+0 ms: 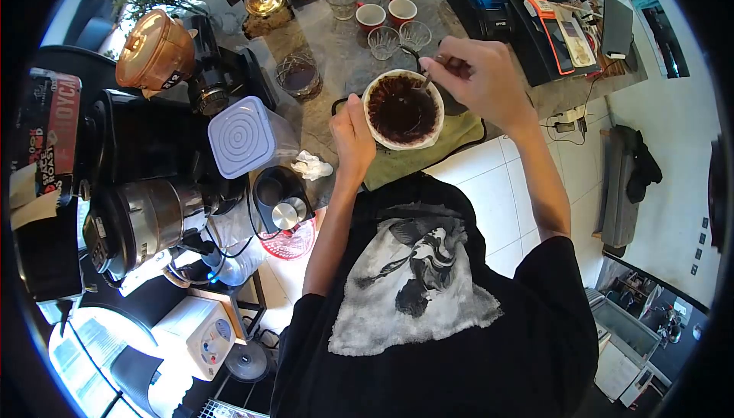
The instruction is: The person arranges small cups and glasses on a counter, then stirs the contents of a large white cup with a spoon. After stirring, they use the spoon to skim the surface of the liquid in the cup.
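Observation:
In front of my chest, a paper coffee filter (437, 122) with a wrinkled white rim holds dark wet coffee grounds. Whatever supports it underneath is mostly hidden. My left hand (352, 133) is closed at its left side, thumb up, steadying it. From the upper right my right hand (478, 80) pinches a thin metal spoon (427, 84), whose lower end dips into the grounds. A green cloth (451, 143) lies beneath on the counter's near edge. A glass server with dark liquid (299, 78) stands to the left.
Beyond the filter stand red-and-white cups (402, 10) and several clear glasses (384, 42). A lidded square container (243, 136), a crumpled white tissue (312, 165) and a black device with a silver knob (284, 205) sit left. A black-and-blue machine (482, 9) occupies the back right.

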Demonstrator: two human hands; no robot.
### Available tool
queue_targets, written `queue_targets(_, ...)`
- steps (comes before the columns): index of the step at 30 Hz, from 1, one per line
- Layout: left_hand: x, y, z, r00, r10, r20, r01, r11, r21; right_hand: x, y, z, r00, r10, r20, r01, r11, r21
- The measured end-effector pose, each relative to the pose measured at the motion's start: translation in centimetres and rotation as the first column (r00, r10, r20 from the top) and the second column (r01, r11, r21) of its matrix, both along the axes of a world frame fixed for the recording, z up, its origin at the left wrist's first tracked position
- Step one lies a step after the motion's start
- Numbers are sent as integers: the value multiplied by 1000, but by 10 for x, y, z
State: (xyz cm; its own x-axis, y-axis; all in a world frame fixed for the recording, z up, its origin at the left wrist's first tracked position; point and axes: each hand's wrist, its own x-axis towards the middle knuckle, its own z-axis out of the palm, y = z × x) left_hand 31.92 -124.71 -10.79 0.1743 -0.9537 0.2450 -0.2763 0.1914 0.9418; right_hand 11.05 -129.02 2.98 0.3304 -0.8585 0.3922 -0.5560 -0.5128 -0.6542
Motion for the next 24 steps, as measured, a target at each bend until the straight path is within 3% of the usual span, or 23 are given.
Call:
queue_targets(4, -1, 1, 1, 999, -8, -44, 8, 1000, 7, -5, -2, 8, 998, -53, -24, 52, 998, -32)
queue_targets(13, 2, 1, 0, 999, -5, -37, 5, 1000, 5, 5, -3, -17, 999, 46, -11, -46, 999, 18)
queue_targets(16, 3, 3, 0, 1000, -14, 16, 13, 999, 51, -1, -2, 3, 1000, -5, 8, 4, 999, 50)
queue_targets(19, 1, 2, 1, 1000, -5, -28, 6, 1000, 21, -7, -2, 14, 996, -87, 25, 88, 996, -31)
queue_targets(24, 3, 1, 0, 1000, -11, 9, 11, 1000, 5, -10, 0, 11, 996, -93, -18, 93, 996, 3)
